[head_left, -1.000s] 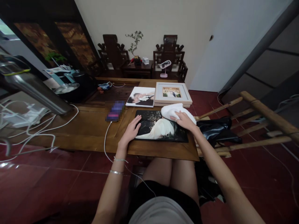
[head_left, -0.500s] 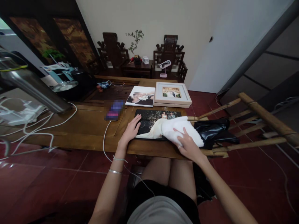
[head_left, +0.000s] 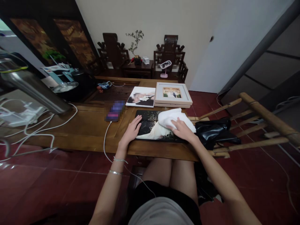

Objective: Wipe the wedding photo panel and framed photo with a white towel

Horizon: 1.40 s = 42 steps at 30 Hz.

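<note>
A dark photo panel (head_left: 146,120) with a long white dress in its picture lies flat near the table's front edge. My left hand (head_left: 133,128) rests on its left edge, fingers stretched out. On the panel's right half, my right hand (head_left: 182,128) holds a folded white towel (head_left: 175,117) against the surface. The towel covers the panel's upper right part, including the people pictured there. Just behind lie a white-edged photo print (head_left: 141,97) and a stack of pale picture frames (head_left: 173,93).
A charging phone (head_left: 114,111) with a white cable lies left of the panel. Farther left are a steel flask (head_left: 35,84) and tangled white cables (head_left: 30,125). A bamboo chair (head_left: 264,115) with a black leather bag (head_left: 214,131) stands at the table's right.
My right hand and the towel have moved up and slightly left across the panel, uncovering its lower right part and covering the pictured people. My left hand has stayed in place.
</note>
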Tool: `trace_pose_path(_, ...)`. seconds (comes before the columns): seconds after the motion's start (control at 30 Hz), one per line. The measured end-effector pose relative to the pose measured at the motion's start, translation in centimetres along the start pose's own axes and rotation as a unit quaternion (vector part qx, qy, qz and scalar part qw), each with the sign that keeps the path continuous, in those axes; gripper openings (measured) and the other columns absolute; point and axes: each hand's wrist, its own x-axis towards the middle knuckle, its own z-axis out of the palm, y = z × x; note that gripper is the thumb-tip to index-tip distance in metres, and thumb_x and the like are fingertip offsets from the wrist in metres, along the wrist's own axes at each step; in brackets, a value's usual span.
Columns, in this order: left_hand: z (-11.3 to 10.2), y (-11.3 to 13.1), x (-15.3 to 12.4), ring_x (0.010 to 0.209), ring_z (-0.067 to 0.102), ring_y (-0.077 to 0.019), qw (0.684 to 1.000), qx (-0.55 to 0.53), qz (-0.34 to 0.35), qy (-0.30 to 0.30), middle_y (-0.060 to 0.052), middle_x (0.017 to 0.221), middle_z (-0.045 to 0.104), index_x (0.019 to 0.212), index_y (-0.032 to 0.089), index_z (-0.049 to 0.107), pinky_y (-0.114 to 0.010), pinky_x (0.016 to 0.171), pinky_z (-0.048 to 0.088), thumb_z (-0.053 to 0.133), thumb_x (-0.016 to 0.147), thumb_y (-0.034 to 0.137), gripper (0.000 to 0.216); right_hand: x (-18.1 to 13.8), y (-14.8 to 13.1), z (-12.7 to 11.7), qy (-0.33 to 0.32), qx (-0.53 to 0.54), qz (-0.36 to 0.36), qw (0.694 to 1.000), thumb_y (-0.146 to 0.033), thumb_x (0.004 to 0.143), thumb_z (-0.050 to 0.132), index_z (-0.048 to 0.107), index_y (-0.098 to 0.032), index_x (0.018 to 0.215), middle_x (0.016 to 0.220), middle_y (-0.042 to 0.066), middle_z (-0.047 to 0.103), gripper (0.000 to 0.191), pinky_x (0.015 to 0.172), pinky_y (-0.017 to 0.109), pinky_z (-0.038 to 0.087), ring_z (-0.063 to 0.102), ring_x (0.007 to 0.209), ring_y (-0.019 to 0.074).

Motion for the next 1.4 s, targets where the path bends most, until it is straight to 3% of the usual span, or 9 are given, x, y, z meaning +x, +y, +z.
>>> trace_pose_path(0.17,-0.1,0.1,0.0,0.136,0.035,-0.0201,1.000,-0.001,-0.002,0.000,-0.010,0.143,0.044,0.131,0.017,0.049,-0.042,0.113,0.027,0.035,0.094,0.034,0.043,5.3,1.8,0.4,0.025,0.007,0.025,0.999,-0.031,0.093,0.039,0.059,-0.017,0.092,0.097,0.012,0.068,0.025,0.087,0.037,0.037,0.058,0.089,0.0280)
trace_pose_path(0.3,0.0,0.0,0.1,0.136,0.035,-0.0207,1.000,-0.004,0.002,0.002,-0.012,0.142,0.045,0.130,0.015,0.050,-0.043,0.113,0.027,0.035,0.093,0.033,0.043,5.6,1.7,1.2,0.048,0.002,0.054,0.997,-0.033,0.093,0.040,0.059,-0.018,0.091,0.095,0.010,0.068,0.025,0.091,0.038,0.035,0.058,0.090,0.0273)
trace_pose_path(0.47,0.0,0.0,0.1,0.136,0.035,-0.0210,1.000,-0.009,-0.001,0.002,-0.011,0.142,0.045,0.130,0.017,0.050,-0.044,0.113,0.027,0.036,0.093,0.034,0.043,0.8,-1.3,2.0,0.038,0.004,0.008,0.999,-0.029,0.093,0.041,0.059,-0.018,0.090,0.094,0.009,0.069,0.022,0.107,0.047,0.022,0.061,0.091,0.0253)
trace_pose_path(0.63,0.0,0.4,0.0,0.136,0.035,-0.0209,1.000,-0.004,-0.010,0.005,-0.012,0.143,0.044,0.132,0.015,0.048,-0.042,0.114,0.026,0.035,0.094,0.033,0.044,-5.8,-5.7,1.5,0.011,0.064,-0.057,0.996,-0.016,0.084,0.047,0.059,-0.021,0.091,0.121,0.011,0.061,0.015,0.110,0.054,0.019,0.047,0.122,0.0277)
trace_pose_path(0.77,0.0,0.2,-0.1,0.138,0.030,-0.0202,1.000,0.003,-0.010,0.006,-0.013,0.145,0.041,0.134,0.013,0.045,-0.040,0.114,0.024,0.035,0.094,0.033,0.046,-7.7,-7.2,1.1,-0.024,0.099,-0.096,0.990,-0.012,0.080,0.048,0.059,-0.021,0.093,0.119,0.010,0.062,0.019,0.112,0.055,0.014,0.044,0.126,0.0261)
trace_pose_path(0.97,0.3,-0.5,-0.1,0.140,0.027,-0.0210,1.000,0.008,-0.015,-0.001,-0.011,0.147,0.038,0.136,0.018,0.043,-0.044,0.114,0.023,0.036,0.094,0.034,0.046,-2.1,-5.4,1.1,-0.023,0.058,-0.052,0.997,-0.023,0.091,0.043,0.060,-0.019,0.092,0.095,0.009,0.069,0.018,0.107,0.048,0.025,0.062,0.092,0.0247)
trace_pose_path(1.03,0.3,-0.5,-0.1,0.139,0.028,-0.0210,1.000,0.006,-0.016,-0.001,-0.011,0.147,0.039,0.136,0.018,0.044,-0.044,0.114,0.024,0.036,0.094,0.035,0.045,0.9,-4.2,1.1,-0.014,0.037,-0.029,0.999,-0.028,0.093,0.041,0.061,-0.018,0.096,0.093,0.009,0.070,0.022,0.103,0.044,0.029,0.062,0.092,0.0254)
trace_pose_path(1.2,0.2,-0.6,-0.1,0.139,0.029,-0.0212,1.000,-0.004,-0.020,0.002,-0.011,0.146,0.040,0.136,0.019,0.044,-0.045,0.113,0.024,0.036,0.094,0.035,0.045,7.4,-1.4,1.0,0.009,0.037,0.013,0.999,-0.035,0.095,0.039,0.060,-0.016,0.105,0.111,0.013,0.066,0.030,0.090,0.035,0.036,0.058,0.100,0.0269)
trace_pose_path(1.4,0.2,-0.6,-0.1,0.138,0.030,-0.0203,1.000,-0.010,-0.015,0.006,-0.010,0.145,0.042,0.134,0.018,0.046,-0.044,0.114,0.024,0.034,0.095,0.035,0.045,9.1,-0.8,1.5,0.022,0.029,0.036,0.999,-0.033,0.095,0.038,0.059,-0.015,0.102,0.109,0.013,0.066,0.029,0.088,0.035,0.037,0.059,0.099,0.0275)
